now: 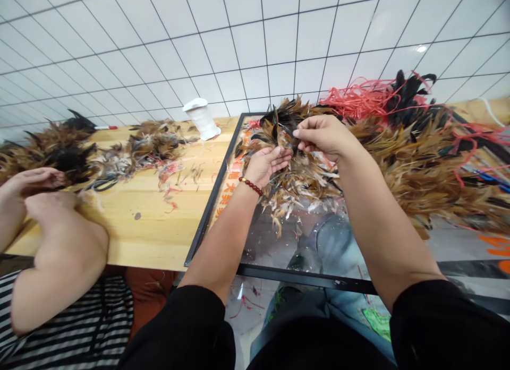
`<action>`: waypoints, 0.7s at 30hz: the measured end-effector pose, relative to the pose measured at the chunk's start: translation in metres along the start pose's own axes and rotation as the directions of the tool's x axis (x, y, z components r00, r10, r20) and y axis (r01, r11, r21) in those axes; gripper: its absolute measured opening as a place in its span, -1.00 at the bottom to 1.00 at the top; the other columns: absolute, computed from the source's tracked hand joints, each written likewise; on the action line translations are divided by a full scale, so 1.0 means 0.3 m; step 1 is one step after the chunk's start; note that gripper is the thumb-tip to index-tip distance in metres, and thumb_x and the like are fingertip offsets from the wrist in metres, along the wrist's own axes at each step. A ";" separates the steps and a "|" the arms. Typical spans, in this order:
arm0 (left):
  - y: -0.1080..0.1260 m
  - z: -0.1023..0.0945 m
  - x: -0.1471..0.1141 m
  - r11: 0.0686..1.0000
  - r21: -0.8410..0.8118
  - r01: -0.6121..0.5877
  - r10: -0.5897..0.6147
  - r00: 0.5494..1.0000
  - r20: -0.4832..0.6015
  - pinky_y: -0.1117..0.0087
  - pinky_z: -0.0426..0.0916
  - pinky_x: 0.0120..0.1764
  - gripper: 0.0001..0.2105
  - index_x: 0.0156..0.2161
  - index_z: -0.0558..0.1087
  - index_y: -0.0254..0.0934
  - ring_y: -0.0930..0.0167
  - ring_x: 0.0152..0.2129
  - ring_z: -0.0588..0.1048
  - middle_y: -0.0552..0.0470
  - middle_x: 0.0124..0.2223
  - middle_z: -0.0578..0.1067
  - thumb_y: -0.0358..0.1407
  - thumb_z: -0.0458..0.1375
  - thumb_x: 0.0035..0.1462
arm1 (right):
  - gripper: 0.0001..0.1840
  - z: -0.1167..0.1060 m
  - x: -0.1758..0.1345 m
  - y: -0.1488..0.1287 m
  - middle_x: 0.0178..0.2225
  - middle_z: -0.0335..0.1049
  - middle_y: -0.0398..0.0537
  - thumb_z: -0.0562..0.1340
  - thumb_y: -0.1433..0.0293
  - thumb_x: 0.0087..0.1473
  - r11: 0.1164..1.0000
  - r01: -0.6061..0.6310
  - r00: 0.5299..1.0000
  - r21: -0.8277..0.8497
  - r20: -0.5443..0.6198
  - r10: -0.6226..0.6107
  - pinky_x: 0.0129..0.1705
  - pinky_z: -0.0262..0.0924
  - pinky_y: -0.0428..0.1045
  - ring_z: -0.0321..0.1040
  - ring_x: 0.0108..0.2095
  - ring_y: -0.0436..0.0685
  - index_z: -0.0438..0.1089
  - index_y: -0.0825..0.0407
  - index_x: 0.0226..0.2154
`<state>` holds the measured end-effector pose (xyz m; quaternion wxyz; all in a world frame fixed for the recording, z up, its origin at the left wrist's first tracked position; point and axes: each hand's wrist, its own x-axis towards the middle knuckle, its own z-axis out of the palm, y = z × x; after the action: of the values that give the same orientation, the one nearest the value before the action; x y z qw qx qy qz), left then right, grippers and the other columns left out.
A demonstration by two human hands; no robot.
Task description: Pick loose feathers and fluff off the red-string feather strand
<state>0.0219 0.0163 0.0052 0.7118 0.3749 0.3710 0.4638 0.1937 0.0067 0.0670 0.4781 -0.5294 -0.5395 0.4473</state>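
My left hand, with a dark red bead bracelet on the wrist, has its thumb and fingers closed on brown and black feathers. Opposite it, my right hand pinches a dark feather at the thumb and fingertips; the exact grip is partly hidden. Under both hands a heap of brown and pale feathers spreads over a glass-topped surface with a black frame. A larger pile of brown feathers lies to the right of my right arm.
Pink plastic strips are heaped at the back right, and a blue-handled tool lies far right. On the wooden table stand a white spool and more feathers. At left, a co-worker's hands are beside feathers.
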 end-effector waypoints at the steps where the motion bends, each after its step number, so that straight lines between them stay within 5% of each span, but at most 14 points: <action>1: 0.000 0.001 -0.002 1.000 -0.008 0.007 -0.007 1.000 0.014 0.40 0.47 -0.13 -0.87 -0.34 0.47 -0.36 0.46 -0.38 0.62 -0.05 -0.34 0.64 -0.35 0.31 0.15 | -0.73 0.014 0.000 0.000 -0.65 0.36 -0.17 0.47 0.40 -0.05 0.998 -0.014 1.000 0.058 -0.014 0.014 -0.52 0.31 -0.08 0.36 -0.62 -0.02 0.36 0.05 -0.55; 6: 0.004 0.005 -0.007 0.998 -0.033 0.053 -0.051 0.997 0.056 0.41 0.48 -0.17 -0.91 -0.29 0.49 -0.37 0.45 -0.37 0.63 -0.07 -0.33 0.64 -0.36 0.24 0.22 | -0.74 0.053 0.011 0.012 -0.60 0.42 -0.14 0.42 0.51 -0.01 0.979 -0.049 0.998 0.196 -0.025 0.055 -0.48 0.39 -0.14 0.48 -0.53 -0.02 0.32 0.06 -0.53; 15: -0.002 0.011 -0.013 0.994 0.108 0.013 -0.024 0.995 0.094 0.54 0.40 -0.44 -0.83 -0.44 0.47 -0.40 0.57 -0.61 0.49 0.05 -0.51 0.54 -0.39 0.34 0.11 | -0.76 0.075 0.021 0.028 -0.63 0.41 -0.13 0.41 0.54 -0.07 0.997 -0.001 1.000 0.075 -0.017 0.003 -0.46 0.41 -0.09 0.47 -0.53 0.04 0.34 0.05 -0.57; 21: -0.033 0.006 0.018 0.946 0.216 -0.241 0.258 0.964 -0.057 0.54 0.40 -0.43 -0.84 -0.50 0.53 -0.38 0.58 -0.63 0.47 0.06 -0.54 0.55 -0.49 0.30 0.09 | -0.93 0.041 0.035 0.028 -0.53 0.45 -0.13 0.31 0.42 0.05 0.976 0.216 0.952 0.003 -0.222 -0.210 -0.37 0.41 -0.03 0.49 -0.44 0.05 0.43 0.05 -0.44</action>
<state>0.0289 0.0181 -0.0037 0.5882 0.4711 0.3965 0.5244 0.1829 0.0177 0.0575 0.5875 -0.5077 -0.5310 0.3392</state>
